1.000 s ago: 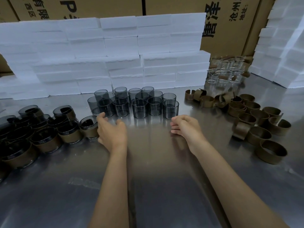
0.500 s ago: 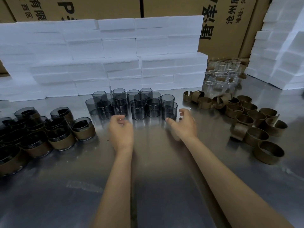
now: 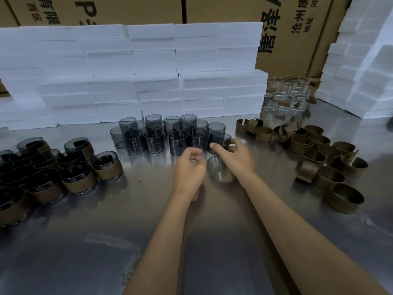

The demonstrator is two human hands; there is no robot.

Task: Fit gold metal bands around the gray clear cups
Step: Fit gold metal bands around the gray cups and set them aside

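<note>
Head view: the right hand (image 3: 234, 155) is spread loosely around the nearest gray cup (image 3: 216, 136), not clamped yet, at 12 o'clock from it, upright, while the left hand (image 3: 189, 167) is curled empty and bands (image 3: 328, 158) wait at 3.

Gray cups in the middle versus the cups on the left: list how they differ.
The gray cups in the middle are bare; the cups on the left each wear a gold band. The middle ones stand in close rows; the left ones sit in a looser cluster. Both groups are dark, see-through, upright, on the metal table.
</note>
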